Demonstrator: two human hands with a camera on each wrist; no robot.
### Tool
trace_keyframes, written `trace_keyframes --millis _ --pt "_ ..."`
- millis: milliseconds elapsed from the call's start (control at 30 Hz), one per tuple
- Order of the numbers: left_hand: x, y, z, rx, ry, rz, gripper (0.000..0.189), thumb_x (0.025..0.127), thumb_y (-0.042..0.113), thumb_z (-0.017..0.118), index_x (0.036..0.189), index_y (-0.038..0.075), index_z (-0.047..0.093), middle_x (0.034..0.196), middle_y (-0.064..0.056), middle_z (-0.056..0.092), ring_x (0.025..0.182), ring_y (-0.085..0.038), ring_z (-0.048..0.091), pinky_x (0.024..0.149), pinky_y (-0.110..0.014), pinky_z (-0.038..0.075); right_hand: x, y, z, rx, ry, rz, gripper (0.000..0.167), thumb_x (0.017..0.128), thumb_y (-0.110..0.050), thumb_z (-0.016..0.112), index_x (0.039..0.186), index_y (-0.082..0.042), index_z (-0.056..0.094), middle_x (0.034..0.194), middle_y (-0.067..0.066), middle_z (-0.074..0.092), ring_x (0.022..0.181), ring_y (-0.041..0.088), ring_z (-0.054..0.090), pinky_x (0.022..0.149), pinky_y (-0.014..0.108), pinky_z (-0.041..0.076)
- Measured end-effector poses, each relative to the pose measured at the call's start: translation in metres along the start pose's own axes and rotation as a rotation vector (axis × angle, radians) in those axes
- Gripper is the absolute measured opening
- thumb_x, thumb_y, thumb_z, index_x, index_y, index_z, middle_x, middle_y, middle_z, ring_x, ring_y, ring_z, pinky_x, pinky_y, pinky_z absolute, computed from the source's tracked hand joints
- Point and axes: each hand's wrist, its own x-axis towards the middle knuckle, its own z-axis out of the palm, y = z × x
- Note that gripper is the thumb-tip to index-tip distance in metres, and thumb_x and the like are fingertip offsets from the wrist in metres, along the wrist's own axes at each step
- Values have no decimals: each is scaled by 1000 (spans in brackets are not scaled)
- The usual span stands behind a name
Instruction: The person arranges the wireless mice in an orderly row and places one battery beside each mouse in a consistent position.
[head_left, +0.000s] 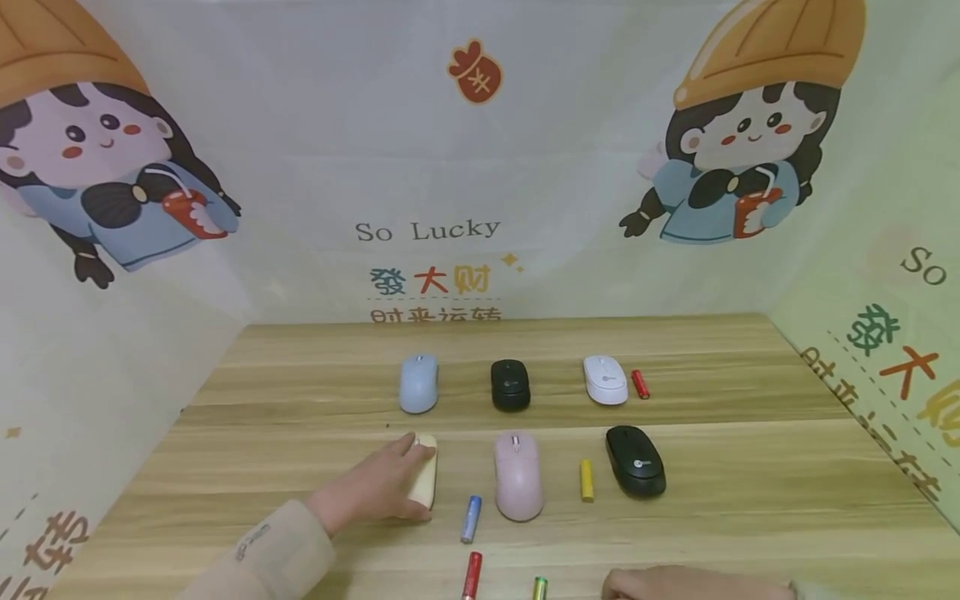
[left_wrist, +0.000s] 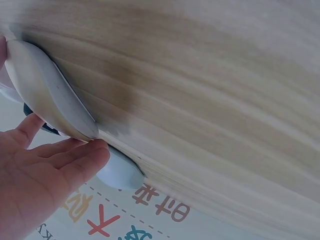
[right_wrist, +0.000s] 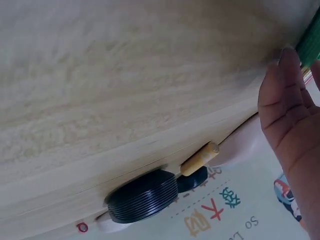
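On the wooden table (head_left: 750,475), seen from the head, the left hand (head_left: 381,481) spans a cream computer mouse (head_left: 427,477) left of a pink computer mouse (head_left: 518,479); the right hand (head_left: 686,583) is near a green battery (head_left: 540,588). Left wrist: thumb and fingertips (left_wrist: 101,149) grip the cream mouse's ends. Right wrist: loosely extended fingers (right_wrist: 272,95) beside the battery, contact unclear.

**"So Lucky" Leads the Lettering**

The pale, cartoon-printed cloth backdrop (head_left: 585,250) bears "So Lucky" above "發大财", with "时来运转" partly cut off by the wood-grained desk (head_left: 750,533). On its right side, "So" and "發大" appear again; on the left, "转" shows. Logos on the larger black, rounded plastic mouse (head_left: 630,479) and the white, rounded plastic mouse (head_left: 605,383) are too small to read, as is the beige fabric sleeve's (head_left: 288,554) lettering.
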Motion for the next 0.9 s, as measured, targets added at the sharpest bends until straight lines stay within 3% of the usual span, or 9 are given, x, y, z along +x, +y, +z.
trace_keyframes --millis 67,200,233,400,500,633,767,900 --pt "0 1 0 0 -2 -9 79 67 35 79 130 2 45 135 -37 32 121 -50 38 100 -57 33 0 0 4 194 26 114 17 92 -37 51 102 -24 53 86 -24 52 69 -10 48 54 12 43" --pt "1 1 0 -7 0 -15 78 67 34 79 129 2 45 135 -37 31 121 -50 37 100 -57 33 1 -6 9 218 68 156 16 90 -41 53 97 -26 55 81 -23 52 64 -9 48 49 13 42" --pt "1 1 0 -9 0 -13 78 67 34 79 129 2 45 135 -37 31 121 -50 37 100 -58 33 -1 -10 13 258 111 172 14 89 -39 54 95 -26 56 79 -21 53 63 -8 50 47 15 43" --pt "3 1 2 -1 1 -4 79 67 35 79 129 2 45 135 -37 32 120 -50 38 99 -58 33 -5 -25 25 366 259 166 3 88 -36 57 90 -34 56 72 -16 54 58 -4 53 39 18 40" --pt "5 0 3 2 1 -7 79 67 36 79 130 2 45 136 -36 31 121 -49 38 100 -57 33 -5 -26 25 390 243 137 4 89 -35 56 92 -36 54 74 -16 53 61 -4 53 40 17 40" --pt "5 0 3 2 -2 -10 79 67 36 79 130 2 45 136 -36 31 121 -49 38 100 -57 33 -5 -23 24 351 202 104 5 89 -37 56 93 -36 54 76 -19 52 63 -6 52 41 15 40" --pt "2 1 2 2 2 -14 80 66 35 79 129 2 45 135 -37 32 121 -50 38 100 -58 33 -1 -20 18 145 127 12 8 90 -39 53 98 -35 54 79 -23 49 65 -11 48 45 8 39" --pt "0 2 1 -11 5 -10 79 66 35 79 129 1 45 135 -37 32 121 -50 37 100 -58 33 5 -16 7 -156 46 -71 14 90 -40 53 101 -33 57 82 -24 47 68 -14 42 49 1 34"
